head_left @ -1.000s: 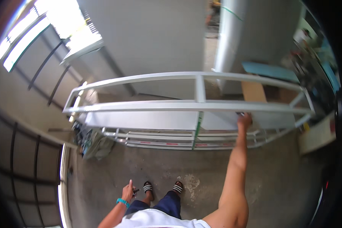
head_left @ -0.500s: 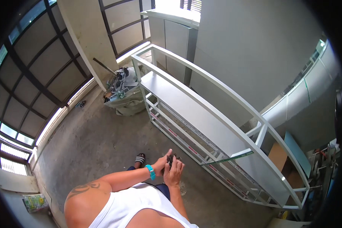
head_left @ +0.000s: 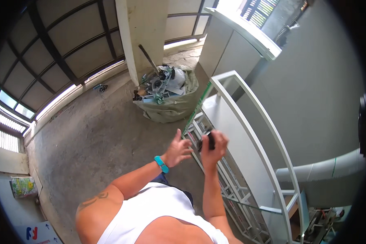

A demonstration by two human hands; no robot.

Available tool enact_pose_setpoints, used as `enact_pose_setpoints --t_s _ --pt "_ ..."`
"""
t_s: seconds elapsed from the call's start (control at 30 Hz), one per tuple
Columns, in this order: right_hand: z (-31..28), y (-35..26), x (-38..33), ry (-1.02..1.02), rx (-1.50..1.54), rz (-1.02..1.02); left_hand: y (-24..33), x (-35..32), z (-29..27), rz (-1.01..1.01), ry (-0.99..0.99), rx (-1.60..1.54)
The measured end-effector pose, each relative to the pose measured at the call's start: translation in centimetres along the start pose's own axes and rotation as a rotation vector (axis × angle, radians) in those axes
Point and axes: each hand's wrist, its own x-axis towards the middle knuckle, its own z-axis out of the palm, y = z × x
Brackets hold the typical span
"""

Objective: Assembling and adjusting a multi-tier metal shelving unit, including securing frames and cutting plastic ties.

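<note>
My right hand (head_left: 216, 151) is raised beside the white metal frame, its fingers wrapped round a small dark object (head_left: 210, 140). The object looks black and compact; its kind is hidden by the fingers and some blur. My left hand (head_left: 178, 151), with a turquoise band (head_left: 161, 164) on the wrist, is held apart to the left. Its fingers are spread and nothing is in them. Just right of my hands stands the long white metal frame (head_left: 254, 136) with a flat pale panel (head_left: 227, 122) inside. Green tape (head_left: 197, 106) or a green-edged strip runs down its far end.
Ahead on the concrete floor sits a greenish sack (head_left: 166, 110) full of scraps, a stick (head_left: 149, 59) poking out. A grey cabinet (head_left: 227, 49) stands behind the frame. A thick white duct (head_left: 313, 173) lies at the right. Dark-barred panels (head_left: 81, 36) line the left.
My hands have come apart; both were together round the dark object, and now only the right holds it. The view has swung, bringing the sack and cabinet further right.
</note>
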Motion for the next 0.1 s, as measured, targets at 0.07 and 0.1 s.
enact_pose_setpoints --t_s 0.07,0.1 --pt "3.1 -2.8 8.5 0.074 0.036 -0.034 4.6 0.6 -5.5 0.042 0.065 -0.028" --pt "4.7 -3.2 12.2 0.120 0.037 -0.069 6.5 1.2 -8.5 0.081 0.107 -0.029"
